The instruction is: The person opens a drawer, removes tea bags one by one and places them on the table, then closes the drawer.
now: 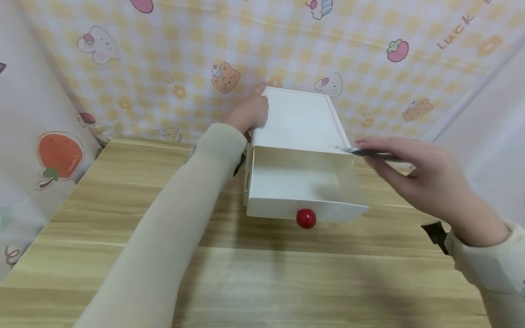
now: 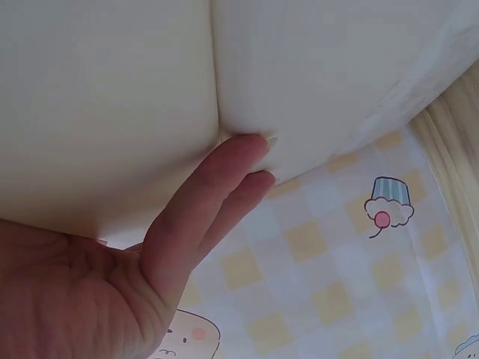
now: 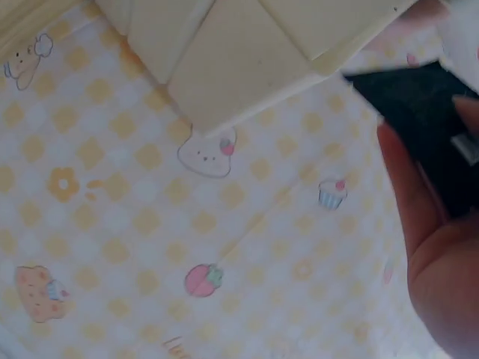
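Note:
A white box (image 1: 299, 118) stands at the back of the table, its front drawer (image 1: 303, 209) pulled out and bearing a round red knob (image 1: 306, 218). The inside of the drawer looks bare. My left hand (image 1: 250, 111) rests against the box's rear left side; in the left wrist view its fingers (image 2: 217, 179) lie nearly straight across a box edge. To the right of the box, my right hand (image 1: 422, 175) pinches a thin dark flat packet (image 3: 419, 120) between thumb and fingers. In the head view, the packet's far end overlaps the box's right front corner and is blurred.
Behind the box hangs a yellow-checked cloth (image 1: 172, 68) with cartoon prints, close to its back. White cloth sides (image 1: 33, 105) bound the wood-grain table (image 1: 123, 182) at left and right. The open drawer juts toward the front over the tabletop.

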The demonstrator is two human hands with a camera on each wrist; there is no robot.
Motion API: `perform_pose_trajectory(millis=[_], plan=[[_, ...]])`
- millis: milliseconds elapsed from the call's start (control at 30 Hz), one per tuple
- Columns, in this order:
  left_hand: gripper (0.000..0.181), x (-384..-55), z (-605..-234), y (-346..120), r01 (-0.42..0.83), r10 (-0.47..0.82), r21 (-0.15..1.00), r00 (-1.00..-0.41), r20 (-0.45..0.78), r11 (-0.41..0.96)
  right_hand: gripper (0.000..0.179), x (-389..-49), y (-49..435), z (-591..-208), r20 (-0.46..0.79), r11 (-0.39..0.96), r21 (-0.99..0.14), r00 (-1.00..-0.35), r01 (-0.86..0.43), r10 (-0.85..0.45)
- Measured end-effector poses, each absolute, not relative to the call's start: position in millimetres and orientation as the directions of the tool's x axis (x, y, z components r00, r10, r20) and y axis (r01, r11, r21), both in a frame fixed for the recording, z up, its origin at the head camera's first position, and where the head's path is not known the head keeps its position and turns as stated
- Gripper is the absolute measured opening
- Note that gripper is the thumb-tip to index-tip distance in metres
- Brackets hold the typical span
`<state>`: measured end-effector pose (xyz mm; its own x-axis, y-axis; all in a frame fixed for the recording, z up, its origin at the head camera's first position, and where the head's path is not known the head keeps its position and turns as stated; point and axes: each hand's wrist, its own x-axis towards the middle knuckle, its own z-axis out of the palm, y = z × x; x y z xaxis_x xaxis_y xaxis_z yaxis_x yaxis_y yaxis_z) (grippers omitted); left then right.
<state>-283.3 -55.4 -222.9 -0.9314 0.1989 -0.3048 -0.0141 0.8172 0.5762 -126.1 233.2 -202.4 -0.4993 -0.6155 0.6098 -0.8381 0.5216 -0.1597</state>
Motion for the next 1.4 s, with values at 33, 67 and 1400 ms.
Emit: perform_pose_trajectory(millis=[33,67,1400], plan=[[0.067,-282.9,-222.5,-54.7,-0.045,0.185,0.6,-0.931,-0.316,0.799,0.023,-122.7,237.9,-204.7,0.64,0.567,-0.161,-0.523,-0.808,-0.563],[0.067,-282.4,-222.1,-54.2,-0.051,0.184,0.602,-0.929,-0.322,0.797,0.024,-119.0,242.3,-206.9,0.658,0.62,-0.165,-0.554,-0.767,-0.51],[0.055,-285.2,-224.1,-56.0,-0.03,0.174,0.548,-0.932,-0.317,0.836,0.024,-128.9,297.9,-359.6,0.238,0.912,0.021,-0.884,-0.409,-0.402]])
